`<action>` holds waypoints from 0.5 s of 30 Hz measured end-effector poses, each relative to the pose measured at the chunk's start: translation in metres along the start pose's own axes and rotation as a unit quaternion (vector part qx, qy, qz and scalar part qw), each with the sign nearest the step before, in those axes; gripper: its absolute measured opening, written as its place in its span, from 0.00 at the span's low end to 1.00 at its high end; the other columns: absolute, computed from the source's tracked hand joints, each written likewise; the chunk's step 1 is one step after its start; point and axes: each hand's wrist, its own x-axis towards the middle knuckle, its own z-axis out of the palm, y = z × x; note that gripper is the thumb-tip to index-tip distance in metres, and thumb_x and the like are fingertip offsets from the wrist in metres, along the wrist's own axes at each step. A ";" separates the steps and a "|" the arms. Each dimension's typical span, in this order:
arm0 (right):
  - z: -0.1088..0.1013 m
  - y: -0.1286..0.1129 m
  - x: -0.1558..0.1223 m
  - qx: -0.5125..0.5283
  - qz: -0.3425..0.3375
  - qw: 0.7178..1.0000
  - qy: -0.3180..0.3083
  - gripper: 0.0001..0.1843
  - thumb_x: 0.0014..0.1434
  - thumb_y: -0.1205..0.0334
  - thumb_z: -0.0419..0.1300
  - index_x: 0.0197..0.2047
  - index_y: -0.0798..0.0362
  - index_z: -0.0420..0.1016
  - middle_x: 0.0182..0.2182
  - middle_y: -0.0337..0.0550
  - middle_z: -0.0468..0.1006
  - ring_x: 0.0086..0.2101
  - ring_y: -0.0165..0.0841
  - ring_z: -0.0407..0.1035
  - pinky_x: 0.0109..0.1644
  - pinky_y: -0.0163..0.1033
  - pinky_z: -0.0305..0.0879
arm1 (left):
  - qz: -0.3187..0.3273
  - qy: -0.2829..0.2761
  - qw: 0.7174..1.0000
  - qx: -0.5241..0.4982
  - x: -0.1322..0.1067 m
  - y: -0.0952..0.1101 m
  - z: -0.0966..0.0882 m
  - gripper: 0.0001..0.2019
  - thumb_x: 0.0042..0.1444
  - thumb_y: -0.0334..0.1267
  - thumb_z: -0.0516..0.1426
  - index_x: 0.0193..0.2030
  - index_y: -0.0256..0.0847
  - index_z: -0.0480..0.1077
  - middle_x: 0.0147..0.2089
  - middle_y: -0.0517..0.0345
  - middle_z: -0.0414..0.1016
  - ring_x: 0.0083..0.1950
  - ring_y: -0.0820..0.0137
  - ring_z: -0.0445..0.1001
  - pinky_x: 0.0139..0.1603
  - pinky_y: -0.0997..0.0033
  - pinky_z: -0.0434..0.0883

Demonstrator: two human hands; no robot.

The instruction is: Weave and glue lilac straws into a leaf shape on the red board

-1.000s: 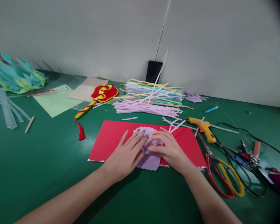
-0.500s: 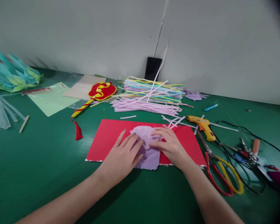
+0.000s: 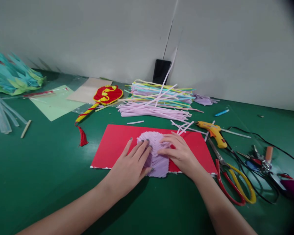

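Observation:
A lilac leaf-shaped piece [image 3: 159, 164], built from slanting rows of fuzzy stems, lies on a red board [image 3: 117, 140] and reaches past the board's near edge. My left hand [image 3: 131, 163] rests flat on its left side with the fingers stretched out. On the right side, my right hand [image 3: 178, 151] touches the piece with spread, slightly bent fingers. Both hands partly cover the lilac piece. Just beyond the right hand, short lilac stem offcuts [image 3: 182, 127] lie at the board's far edge.
Behind the board lie bundled coloured pipe cleaners [image 3: 159, 98], a phone [image 3: 161, 71] and a red-yellow tasselled fan [image 3: 107, 94]. To the right are a yellow glue gun [image 3: 215, 133], scissors [image 3: 231, 176], a cable and keys [image 3: 264, 164]. Glue sticks [image 3: 2, 112] lie far left.
My left hand's fingers have straightened and flattened onto the lilac piece, and its lower part shows more. The right hand has barely moved.

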 end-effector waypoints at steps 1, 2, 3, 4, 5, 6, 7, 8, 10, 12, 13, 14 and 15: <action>0.000 0.000 0.000 0.000 -0.001 1.000 0.002 0.12 0.60 0.71 0.57 0.37 0.47 0.79 0.43 0.45 0.76 0.52 0.38 0.66 0.58 0.55 0.61 | 0.000 -0.001 1.000 0.000 0.000 0.000 0.000 0.24 0.65 0.46 0.45 0.64 0.35 0.59 0.68 0.46 0.57 0.66 0.57 0.59 0.67 0.47 0.49; 0.000 -0.001 -0.001 0.000 -0.001 1.000 0.003 0.12 0.60 0.71 0.57 0.37 0.46 0.79 0.43 0.44 0.76 0.52 0.38 0.66 0.57 0.55 0.61 | 0.000 0.000 1.000 -0.001 -0.001 0.001 0.000 0.25 0.66 0.46 0.45 0.64 0.35 0.59 0.68 0.45 0.57 0.66 0.57 0.59 0.67 0.46 0.49; 0.000 -0.001 -0.001 -0.001 -0.001 1.000 0.003 0.11 0.60 0.70 0.57 0.37 0.46 0.79 0.43 0.44 0.76 0.52 0.38 0.66 0.57 0.55 0.61 | 0.001 -0.001 1.000 -0.002 -0.001 0.001 0.000 0.25 0.66 0.46 0.45 0.64 0.35 0.58 0.68 0.45 0.57 0.67 0.57 0.58 0.67 0.46 0.49; 0.000 -0.001 -0.001 -0.001 0.000 1.000 0.001 0.11 0.60 0.70 0.58 0.37 0.45 0.79 0.43 0.43 0.76 0.51 0.37 0.66 0.57 0.55 0.62 | 0.000 -0.001 1.000 -0.004 -0.002 0.001 0.001 0.25 0.65 0.47 0.45 0.64 0.35 0.58 0.68 0.45 0.56 0.67 0.57 0.58 0.67 0.46 0.49; 0.000 0.000 -0.001 -0.001 -0.001 1.000 -0.001 0.11 0.60 0.70 0.58 0.37 0.45 0.79 0.43 0.43 0.76 0.51 0.37 0.66 0.57 0.55 0.62 | 0.000 -0.002 1.000 -0.006 -0.002 0.001 0.002 0.26 0.65 0.48 0.45 0.65 0.35 0.58 0.68 0.45 0.56 0.67 0.57 0.57 0.67 0.46 0.49; 0.000 0.000 -0.001 0.001 -0.001 1.000 -0.003 0.11 0.60 0.69 0.58 0.37 0.45 0.79 0.43 0.43 0.77 0.51 0.37 0.67 0.57 0.55 0.62 | -0.001 -0.004 1.000 -0.007 -0.003 0.002 0.003 0.27 0.65 0.49 0.45 0.65 0.35 0.57 0.68 0.44 0.55 0.67 0.56 0.57 0.67 0.46 0.49; 0.000 0.000 -0.002 0.001 0.000 1.000 -0.006 0.10 0.60 0.69 0.58 0.37 0.45 0.79 0.43 0.43 0.77 0.51 0.37 0.67 0.57 0.55 0.62 | -0.001 -0.006 1.000 -0.007 -0.003 0.002 0.004 0.28 0.65 0.50 0.45 0.66 0.35 0.56 0.69 0.44 0.54 0.68 0.56 0.56 0.67 0.45 0.49; 0.000 0.000 -0.002 0.002 0.000 1.000 -0.007 0.10 0.60 0.69 0.58 0.37 0.45 0.79 0.43 0.43 0.77 0.50 0.37 0.67 0.57 0.55 0.62 | 0.001 -0.009 1.000 -0.006 -0.004 0.002 0.005 0.29 0.64 0.51 0.45 0.67 0.35 0.54 0.69 0.44 0.53 0.68 0.55 0.55 0.67 0.45 0.49; -0.001 -0.001 -0.001 0.001 0.001 1.000 -0.007 0.09 0.60 0.68 0.58 0.37 0.46 0.79 0.43 0.44 0.77 0.50 0.37 0.67 0.57 0.54 0.62 | 0.007 -0.014 1.000 -0.001 -0.005 0.002 0.007 0.32 0.63 0.54 0.45 0.68 0.34 0.52 0.70 0.43 0.50 0.69 0.54 0.52 0.66 0.43 0.49; -0.002 -0.002 -0.001 0.000 0.004 1.000 -0.006 0.09 0.59 0.69 0.58 0.36 0.47 0.79 0.42 0.44 0.77 0.50 0.37 0.67 0.58 0.54 0.62 | 0.011 -0.022 1.000 0.000 -0.006 0.002 0.009 0.34 0.62 0.56 0.45 0.68 0.34 0.50 0.70 0.42 0.48 0.70 0.54 0.50 0.66 0.43 0.50; -0.002 -0.002 -0.001 0.001 0.008 1.000 -0.007 0.08 0.60 0.69 0.58 0.36 0.48 0.78 0.42 0.44 0.77 0.50 0.37 0.68 0.58 0.54 0.62 | 0.012 -0.027 1.000 -0.001 -0.006 0.002 0.009 0.35 0.62 0.57 0.45 0.68 0.33 0.50 0.70 0.41 0.48 0.70 0.54 0.50 0.66 0.43 0.51; -0.003 -0.003 0.000 0.002 0.013 1.000 -0.007 0.08 0.60 0.68 0.58 0.36 0.48 0.78 0.42 0.44 0.77 0.50 0.37 0.68 0.58 0.53 0.62 | 0.011 -0.031 0.999 -0.004 -0.006 0.002 0.009 0.36 0.61 0.58 0.45 0.68 0.33 0.49 0.70 0.41 0.48 0.70 0.54 0.49 0.65 0.44 0.51; -0.003 -0.003 0.000 0.004 0.018 1.000 -0.008 0.08 0.60 0.68 0.58 0.36 0.47 0.78 0.42 0.44 0.77 0.49 0.37 0.68 0.58 0.53 0.62 | 0.010 -0.034 0.999 -0.008 -0.007 0.002 0.009 0.37 0.61 0.58 0.45 0.69 0.34 0.49 0.70 0.41 0.48 0.70 0.54 0.49 0.65 0.44 0.51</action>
